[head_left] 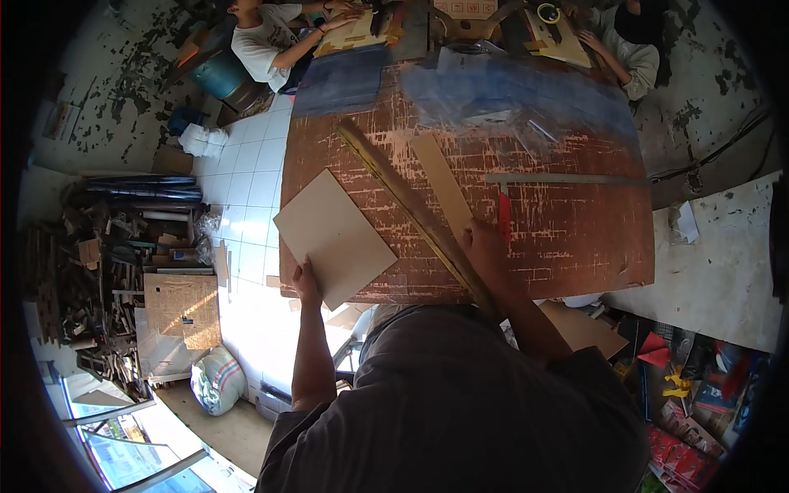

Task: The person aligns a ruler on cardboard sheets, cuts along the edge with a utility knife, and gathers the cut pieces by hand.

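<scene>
My left hand (306, 281) grips the near-left edge of a square tan board (335, 234), its thumb on top. The board lies at an angle over the table's left side. My right hand (483, 245) is closed at the near end of a narrow tan strip of board (440, 177). A long yellowish-brown straight bar (403, 197) slants between the board and the strip, its near end running beneath my right forearm. Right of my right hand lies a square with a red handle (504, 215) and a long metal blade (567, 178).
All this is on a worn red-brown table (575, 246). Blue-grey sheeting (534, 86) and clear plastic cover its far part. Two people work at the far end, one at left (267, 45), one at right (641, 49). Scrap wood (94, 279) is piled left; a pale panel (723, 255) stands right.
</scene>
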Action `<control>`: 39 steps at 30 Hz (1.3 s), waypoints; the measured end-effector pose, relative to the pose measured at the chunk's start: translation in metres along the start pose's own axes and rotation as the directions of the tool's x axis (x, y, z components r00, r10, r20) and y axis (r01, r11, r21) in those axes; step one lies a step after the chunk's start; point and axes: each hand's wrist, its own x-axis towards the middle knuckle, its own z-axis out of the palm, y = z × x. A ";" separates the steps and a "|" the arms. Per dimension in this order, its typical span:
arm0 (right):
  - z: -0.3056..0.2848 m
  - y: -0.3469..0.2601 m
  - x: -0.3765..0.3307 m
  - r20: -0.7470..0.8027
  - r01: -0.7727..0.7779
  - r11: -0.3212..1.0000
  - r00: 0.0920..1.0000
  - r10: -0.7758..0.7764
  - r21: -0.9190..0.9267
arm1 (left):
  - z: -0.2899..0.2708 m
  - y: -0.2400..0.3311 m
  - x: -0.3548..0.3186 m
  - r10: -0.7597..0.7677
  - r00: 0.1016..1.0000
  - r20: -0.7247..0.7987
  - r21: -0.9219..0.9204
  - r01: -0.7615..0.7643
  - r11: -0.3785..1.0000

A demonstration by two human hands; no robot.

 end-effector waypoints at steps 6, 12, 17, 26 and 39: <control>0.009 -0.004 0.011 -0.173 -0.009 0.991 0.985 -0.015 -0.135 | 0.031 0.012 -0.014 0.095 0.981 -0.167 0.167 -0.066 0.984; 0.005 -0.010 0.017 -0.166 -0.064 0.997 0.985 0.057 -0.037 | 0.061 0.021 -0.031 0.235 0.962 -0.140 0.329 -0.179 0.927; 0.014 -0.010 0.025 -0.043 0.071 0.997 0.997 -0.070 0.021 | 0.039 -0.010 -0.016 0.348 0.934 -0.076 0.631 -0.226 0.742; 0.005 -0.003 -0.001 -0.171 0.237 0.949 0.964 -0.203 0.206 | 0.059 0.021 -0.061 0.239 0.970 0.047 0.422 -0.236 0.875; -0.032 -0.049 -0.017 0.165 0.117 0.823 0.955 -0.247 0.555 | 0.136 0.087 -0.145 0.090 0.785 0.613 -0.079 -0.053 0.995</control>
